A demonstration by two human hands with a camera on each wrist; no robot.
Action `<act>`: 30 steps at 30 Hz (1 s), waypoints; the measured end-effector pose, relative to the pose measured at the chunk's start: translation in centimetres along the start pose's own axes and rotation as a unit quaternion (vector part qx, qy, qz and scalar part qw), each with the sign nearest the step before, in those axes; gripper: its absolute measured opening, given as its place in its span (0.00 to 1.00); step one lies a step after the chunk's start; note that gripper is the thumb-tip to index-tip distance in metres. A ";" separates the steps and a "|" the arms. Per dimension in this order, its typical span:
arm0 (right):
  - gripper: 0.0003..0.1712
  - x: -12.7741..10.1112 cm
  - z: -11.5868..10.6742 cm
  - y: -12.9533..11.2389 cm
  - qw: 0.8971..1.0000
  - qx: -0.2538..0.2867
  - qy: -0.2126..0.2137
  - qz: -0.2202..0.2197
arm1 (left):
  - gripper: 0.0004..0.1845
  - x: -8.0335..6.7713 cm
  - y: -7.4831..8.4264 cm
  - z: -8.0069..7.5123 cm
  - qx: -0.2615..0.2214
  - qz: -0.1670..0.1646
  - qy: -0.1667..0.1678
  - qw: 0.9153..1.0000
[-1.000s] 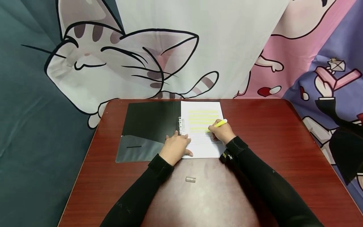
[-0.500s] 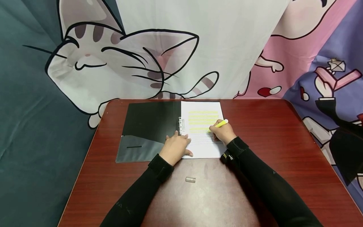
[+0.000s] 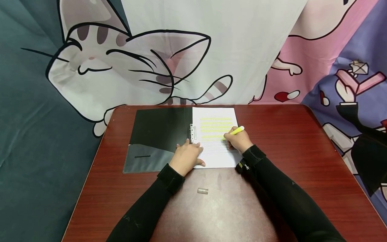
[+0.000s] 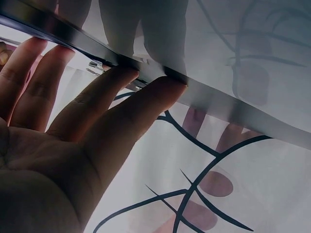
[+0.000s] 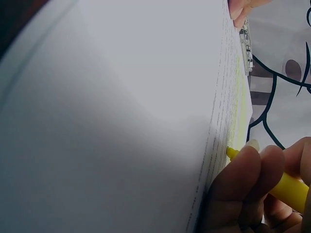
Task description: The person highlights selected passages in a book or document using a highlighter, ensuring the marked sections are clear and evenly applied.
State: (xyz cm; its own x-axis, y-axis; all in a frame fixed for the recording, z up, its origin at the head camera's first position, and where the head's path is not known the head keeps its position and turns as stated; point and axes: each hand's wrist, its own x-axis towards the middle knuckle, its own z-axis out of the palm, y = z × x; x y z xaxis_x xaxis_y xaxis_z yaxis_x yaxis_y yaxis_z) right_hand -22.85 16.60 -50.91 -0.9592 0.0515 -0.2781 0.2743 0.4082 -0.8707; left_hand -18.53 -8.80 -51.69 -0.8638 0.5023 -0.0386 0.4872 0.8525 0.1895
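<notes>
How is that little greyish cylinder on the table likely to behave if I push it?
The greyish cylinder would probably roll if pushed across its length, since it looks round and lies on its side. It is likely light, being so small. It may also slide easily, as the table looks smooth and shiny there.

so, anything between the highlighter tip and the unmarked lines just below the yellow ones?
Nothing visible blocks the highlighter from the unmarked lines. The right hand itself covers part of the page at right; the left hand rests at the page's left edge, near the line starts.
</notes>
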 end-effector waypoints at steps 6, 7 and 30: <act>0.11 0.1 -0.2 0.1 1.000 -0.003 0.002 -0.002 | 0.36 0.0 0.0 -0.2 -0.005 0.002 0.000 1.000; 0.11 0.1 -0.2 0.1 1.000 -0.003 0.002 -0.003 | 0.36 -0.1 0.0 -0.2 -0.004 0.002 0.000 1.000; 0.10 0.0 -1.0 0.3 1.000 -0.010 -0.002 -0.008 | 0.36 -0.1 -0.2 0.0 -0.017 -0.005 -0.016 1.000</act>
State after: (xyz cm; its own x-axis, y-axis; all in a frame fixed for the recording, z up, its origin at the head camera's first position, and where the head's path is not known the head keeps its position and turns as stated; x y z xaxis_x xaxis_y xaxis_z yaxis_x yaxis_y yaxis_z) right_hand -22.81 17.62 -50.82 -0.9629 0.0412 -0.2667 0.2583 0.4272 -0.8665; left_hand -18.59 -9.01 -51.67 -0.8640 0.4984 -0.0720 0.4732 0.8524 0.2224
